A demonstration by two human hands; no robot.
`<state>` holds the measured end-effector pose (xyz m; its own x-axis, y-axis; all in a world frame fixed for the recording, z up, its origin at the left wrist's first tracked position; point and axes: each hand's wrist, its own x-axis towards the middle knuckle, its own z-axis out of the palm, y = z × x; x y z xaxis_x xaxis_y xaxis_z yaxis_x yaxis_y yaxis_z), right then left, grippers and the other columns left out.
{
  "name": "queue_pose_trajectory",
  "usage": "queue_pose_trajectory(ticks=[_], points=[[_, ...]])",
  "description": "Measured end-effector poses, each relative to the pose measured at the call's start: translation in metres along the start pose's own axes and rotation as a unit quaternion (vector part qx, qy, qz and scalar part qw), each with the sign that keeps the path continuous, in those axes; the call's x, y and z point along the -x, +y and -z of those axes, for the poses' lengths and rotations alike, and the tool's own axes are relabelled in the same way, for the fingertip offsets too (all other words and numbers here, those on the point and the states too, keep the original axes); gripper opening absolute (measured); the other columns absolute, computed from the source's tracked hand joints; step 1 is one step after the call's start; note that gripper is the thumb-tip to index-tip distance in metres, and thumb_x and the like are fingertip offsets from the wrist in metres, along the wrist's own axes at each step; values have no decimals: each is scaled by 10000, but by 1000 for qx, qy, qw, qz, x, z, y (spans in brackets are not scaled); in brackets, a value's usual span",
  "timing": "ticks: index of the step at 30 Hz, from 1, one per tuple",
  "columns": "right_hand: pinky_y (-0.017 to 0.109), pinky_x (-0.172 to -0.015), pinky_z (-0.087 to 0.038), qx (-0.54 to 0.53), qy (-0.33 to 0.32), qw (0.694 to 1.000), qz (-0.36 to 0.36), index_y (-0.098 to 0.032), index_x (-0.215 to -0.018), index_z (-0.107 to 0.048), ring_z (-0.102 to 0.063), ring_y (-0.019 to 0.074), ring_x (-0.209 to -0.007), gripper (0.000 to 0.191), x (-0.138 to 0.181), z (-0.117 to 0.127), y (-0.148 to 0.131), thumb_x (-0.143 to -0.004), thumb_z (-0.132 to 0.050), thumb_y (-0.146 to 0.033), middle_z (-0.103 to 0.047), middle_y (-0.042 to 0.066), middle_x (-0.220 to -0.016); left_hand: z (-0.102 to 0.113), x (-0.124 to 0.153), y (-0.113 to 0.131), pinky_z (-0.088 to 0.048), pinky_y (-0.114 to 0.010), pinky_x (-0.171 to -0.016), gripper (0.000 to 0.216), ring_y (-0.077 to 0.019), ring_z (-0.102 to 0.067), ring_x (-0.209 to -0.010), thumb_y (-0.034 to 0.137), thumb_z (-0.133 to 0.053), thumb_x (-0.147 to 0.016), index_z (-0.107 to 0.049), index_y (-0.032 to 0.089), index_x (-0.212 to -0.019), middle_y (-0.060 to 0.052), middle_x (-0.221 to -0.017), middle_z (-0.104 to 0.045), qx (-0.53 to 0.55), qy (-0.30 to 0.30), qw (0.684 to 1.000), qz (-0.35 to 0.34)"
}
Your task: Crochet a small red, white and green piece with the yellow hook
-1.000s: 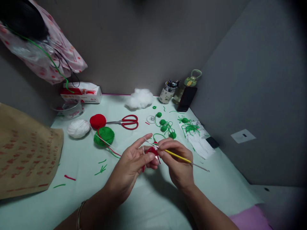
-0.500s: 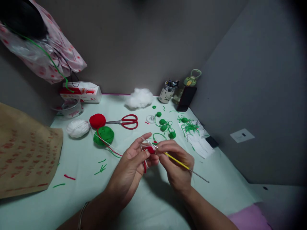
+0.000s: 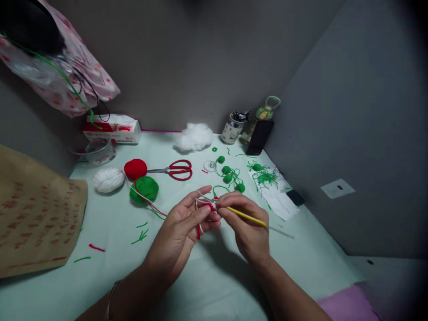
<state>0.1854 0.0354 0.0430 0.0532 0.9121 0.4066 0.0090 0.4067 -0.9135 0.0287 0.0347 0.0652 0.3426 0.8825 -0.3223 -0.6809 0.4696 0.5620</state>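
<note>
Between the thumb and fingers of my left hand (image 3: 182,227) is pinched a small red and white crochet piece (image 3: 209,207). White yarn runs over my raised left index finger, and a red end hangs below the piece. My right hand (image 3: 249,225) grips a crochet hook (image 3: 247,217) with a yellow handle, its tip at the white stitches; fingers partly hide the tip. Strands lead left to a red yarn ball (image 3: 135,169), a white yarn ball (image 3: 109,179) and a green yarn ball (image 3: 144,190).
Red-handled scissors (image 3: 179,170) lie behind my hands, with white stuffing (image 3: 194,137) farther back. Several small green crocheted balls (image 3: 228,178) trail yarn at the right. A pen cup (image 3: 232,129), bottle (image 3: 266,110) and phone (image 3: 260,137) stand at the back; a paper bag (image 3: 40,214) is at left.
The crochet hook has tilted flatter and shifted slightly, its tip drawn in toward the stitches. My left hand keeps its hold on the crochet piece, nearly in place.
</note>
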Motion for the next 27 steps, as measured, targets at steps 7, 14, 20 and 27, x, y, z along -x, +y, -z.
queue_pose_trajectory(ticks=[7, 14, 20, 27], points=[[315, -733, -591, -57, 4, 998, -4, -311, -970, -824, -702, 180, -877, 104, -2, 3, 5, -931, -757, -242, -789, 21, -942, 0, -1, -2, -581, -250, -747, 585, -136, -722, -753, 172, -856, -817, -643, 146, -1361, -24, -854, -771, -86, -9, 996, -36], [307, -712, -605, -99, 7, 995, -29, -290, -968, -814, -726, 166, -793, 68, -3, 3, 1, -940, -753, -278, -820, 25, -946, 2, 1, 2, -563, -276, -745, 592, -154, -711, -764, 232, -810, -870, -600, 136, -1415, -33, -815, -763, -117, -16, 993, -25], [265, -618, -576, -172, -3, 982, -82, -240, -927, -759, -682, 133, -652, 127, -6, 4, 0, -954, -740, -363, -800, 23, -872, 2, 2, 4, -535, -262, -717, 532, -125, -668, -720, 238, -804, -865, -643, 142, -1362, -23, -846, -738, -106, -24, 994, -15], [299, -722, -609, -76, -39, 996, 8, -257, -1028, -744, -719, 153, -808, 132, 0, 8, -6, -1037, -613, -251, -788, 28, -975, 7, 2, 3, -527, -272, -762, 488, -126, -664, -744, 275, -800, -881, -666, 189, -1342, 7, -836, -703, -157, -15, 986, -50]])
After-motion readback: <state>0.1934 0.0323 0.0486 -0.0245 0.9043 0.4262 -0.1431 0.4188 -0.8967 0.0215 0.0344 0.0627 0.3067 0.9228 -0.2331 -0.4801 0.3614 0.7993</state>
